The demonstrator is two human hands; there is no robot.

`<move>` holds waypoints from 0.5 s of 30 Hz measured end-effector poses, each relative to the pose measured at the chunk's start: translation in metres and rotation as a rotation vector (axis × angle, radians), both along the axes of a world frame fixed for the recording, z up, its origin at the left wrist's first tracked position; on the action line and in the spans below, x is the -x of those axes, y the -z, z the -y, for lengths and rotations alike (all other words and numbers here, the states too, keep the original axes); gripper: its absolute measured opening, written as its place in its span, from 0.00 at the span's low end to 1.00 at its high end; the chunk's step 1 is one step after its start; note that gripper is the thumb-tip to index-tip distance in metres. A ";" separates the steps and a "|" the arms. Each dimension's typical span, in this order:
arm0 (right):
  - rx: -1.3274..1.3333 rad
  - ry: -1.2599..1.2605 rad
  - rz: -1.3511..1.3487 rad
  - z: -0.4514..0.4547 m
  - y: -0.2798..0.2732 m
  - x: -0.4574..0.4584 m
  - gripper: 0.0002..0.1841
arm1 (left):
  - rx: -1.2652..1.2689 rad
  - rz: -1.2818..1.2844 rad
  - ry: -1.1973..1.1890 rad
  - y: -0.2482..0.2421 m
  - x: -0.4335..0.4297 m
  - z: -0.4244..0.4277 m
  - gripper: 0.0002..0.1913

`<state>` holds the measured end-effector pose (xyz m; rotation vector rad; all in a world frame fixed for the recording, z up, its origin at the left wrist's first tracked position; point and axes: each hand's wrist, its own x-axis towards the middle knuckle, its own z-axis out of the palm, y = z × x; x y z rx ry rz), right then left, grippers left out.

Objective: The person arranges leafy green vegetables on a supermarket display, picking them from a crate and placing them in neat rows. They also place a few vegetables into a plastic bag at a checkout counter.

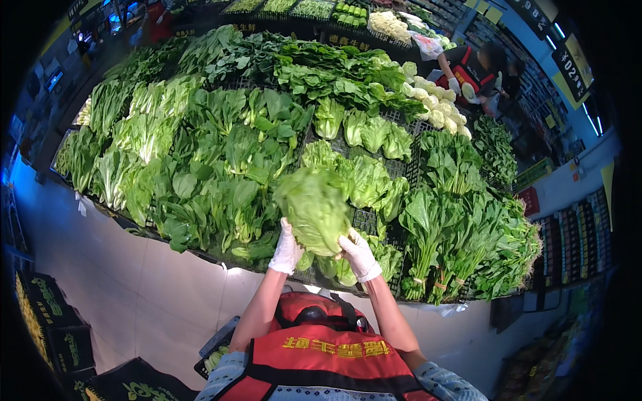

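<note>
A large head of leafy lettuce (313, 210) is held up between my two gloved hands, over the front of the vegetable stand; its upper leaves are blurred. My left hand (287, 249), in a white glove, grips its lower left side. Its lower right side is gripped by my right hand (358, 253), gloved the same way. Behind the held head, more lettuces (368, 178) lie in black plastic crates (365, 219). Several others (388, 260) sit below it near the front edge, partly hidden by my hands.
Bunched leafy greens (235, 200) fill the stand to the left, and tied spinach-like bunches (436, 235) lie to the right. A worker in a red apron (469, 72) stands at the far right by pale cabbages (441, 108). Black cartons (135, 383) and a crate (218, 346) are on the floor.
</note>
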<state>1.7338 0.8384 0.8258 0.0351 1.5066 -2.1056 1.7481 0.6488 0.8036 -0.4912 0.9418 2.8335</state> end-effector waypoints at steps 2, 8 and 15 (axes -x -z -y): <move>-0.237 0.029 -0.057 0.004 -0.004 0.000 0.29 | -0.159 0.020 -0.002 0.011 0.008 -0.009 0.52; -1.046 0.243 -1.091 0.027 -0.029 -0.020 0.31 | -0.234 0.302 -0.219 0.018 0.007 -0.028 0.50; -1.010 0.281 -1.013 0.039 -0.012 -0.011 0.17 | -0.308 0.183 -0.340 0.044 0.014 -0.041 0.48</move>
